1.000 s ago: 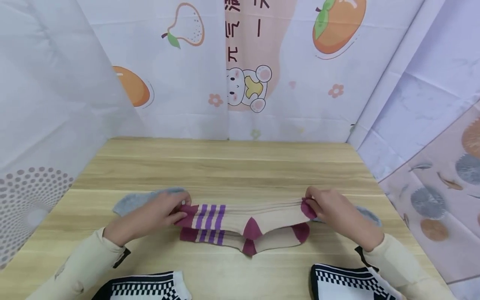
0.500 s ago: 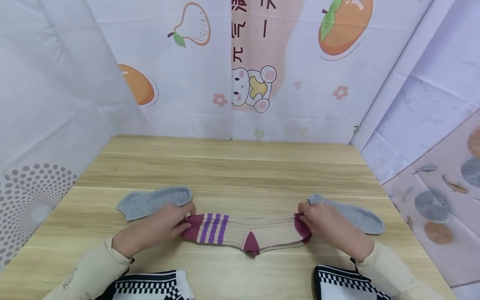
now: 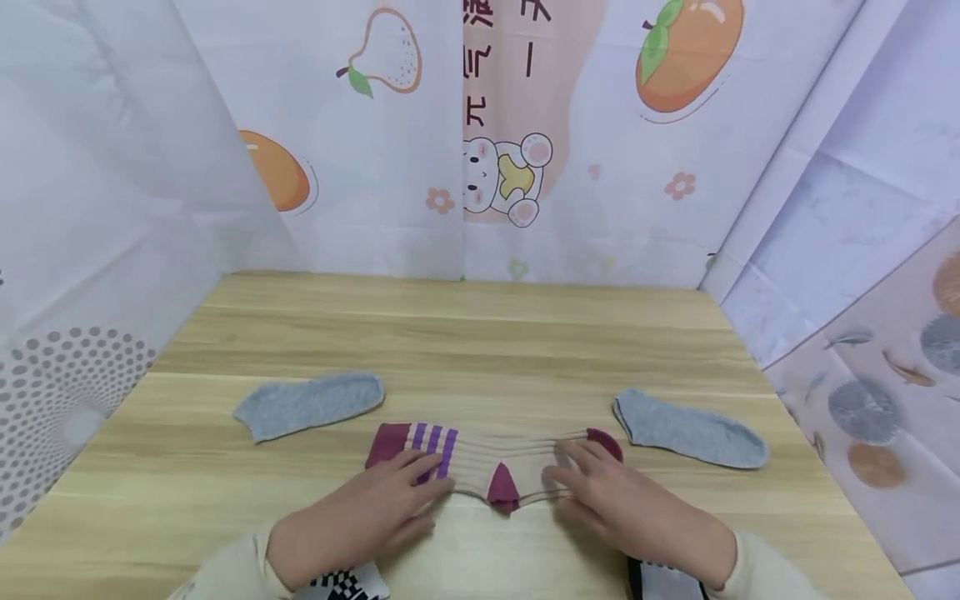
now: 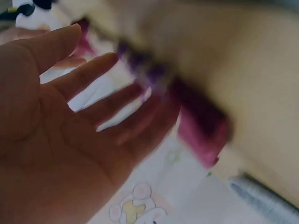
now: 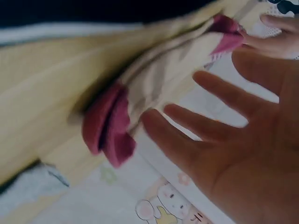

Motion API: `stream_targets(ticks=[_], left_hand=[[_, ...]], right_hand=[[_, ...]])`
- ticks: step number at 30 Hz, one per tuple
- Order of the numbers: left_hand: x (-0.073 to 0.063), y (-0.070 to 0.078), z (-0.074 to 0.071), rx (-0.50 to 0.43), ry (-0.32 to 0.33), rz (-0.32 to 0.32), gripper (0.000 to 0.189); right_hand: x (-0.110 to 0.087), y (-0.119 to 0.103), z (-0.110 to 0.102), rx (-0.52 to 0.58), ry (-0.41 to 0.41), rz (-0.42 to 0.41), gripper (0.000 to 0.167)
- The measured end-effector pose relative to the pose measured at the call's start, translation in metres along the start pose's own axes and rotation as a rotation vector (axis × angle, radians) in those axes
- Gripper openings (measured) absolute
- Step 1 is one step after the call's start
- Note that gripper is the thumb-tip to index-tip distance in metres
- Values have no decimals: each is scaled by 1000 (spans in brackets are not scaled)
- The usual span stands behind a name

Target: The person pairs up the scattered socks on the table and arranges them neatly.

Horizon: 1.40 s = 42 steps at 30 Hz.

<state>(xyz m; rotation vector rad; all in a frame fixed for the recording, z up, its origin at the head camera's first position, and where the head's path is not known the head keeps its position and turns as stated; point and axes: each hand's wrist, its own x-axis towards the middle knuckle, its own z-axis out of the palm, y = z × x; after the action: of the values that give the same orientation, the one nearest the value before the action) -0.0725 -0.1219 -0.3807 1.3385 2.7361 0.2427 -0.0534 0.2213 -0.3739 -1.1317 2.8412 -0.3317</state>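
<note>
Cream socks (image 3: 480,457) lie flat across the counter (image 3: 480,350)

The cream socks are stacked in front of the person, maroon cuffs and purple stripes to the left, maroon toes to the right, heels pointing toward the wearer of the camera. The left hand (image 3: 363,521) reaches over the striped end, and the right hand (image 3: 626,504) over the foot, near the toes. Each grip is wide, fingers spread and holding nothing; whether any fingertip touches the knit cannot be told.

Farther back, a gray ankle sock (image 3: 311,406) lies to the left and a second gray sock (image 3: 690,429) to the right, well apart. Nearest the person, a checkered sock (image 3: 348,586) and a black-and-white sock (image 3: 666,583) are partly hidden by the arms. A fruit-printed curtain (image 3: 337,183) hangs behind.
</note>
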Motion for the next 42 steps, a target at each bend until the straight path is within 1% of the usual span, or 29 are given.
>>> stream_targets(ticks=[1,3,5,6,9,11,16,18,23,27,30,33,36,39,42], left_hand=[[0,2,2,-10,-29,-8,45],[1,3,5,-24,-58,-20,45],[2,2,5,-48,-56,-29,46],[3,0,4,-62,-55,-30,46],[8,-5,2,-85,-46,-25,47],[12,-9,1,-98,-39,-23,48],[24,-23,-1,-131,-35,-50,48],[28,-29,0,-130,-25,-48,47],[39,-42,1,-94,25,-9,44],[49,-51,-1,-83,31,-9,45],[58,-59,-4,-94,10,-25,45],[68,-66,-7,-104,-21,-59,44],[79,-71,-10,-118,-44,-90,44],[89,-77,-11,-119,-56,-126,45],[99,-83,-13,-116,-60,-129,46]], right_hand=[[0,-1,2,14,-26,8,32],[0,0,4,19,-58,9,32],[2,2,5,-2,-57,-5,33],[3,3,6,-13,-44,-14,32],[9,8,5,-33,-14,-30,30],[13,12,5,-28,-5,-29,29],[22,18,6,-20,6,-26,26],[27,20,6,-16,10,-29,26],[43,27,5,10,-13,-19,26],[57,38,4,7,-22,-19,24],[68,48,3,-23,-6,-43,23],[78,58,1,-40,3,-54,21],[87,69,-1,-22,15,-65,21],[95,79,-4,-7,8,-56,23],[103,88,-7,0,-13,-22,23]])
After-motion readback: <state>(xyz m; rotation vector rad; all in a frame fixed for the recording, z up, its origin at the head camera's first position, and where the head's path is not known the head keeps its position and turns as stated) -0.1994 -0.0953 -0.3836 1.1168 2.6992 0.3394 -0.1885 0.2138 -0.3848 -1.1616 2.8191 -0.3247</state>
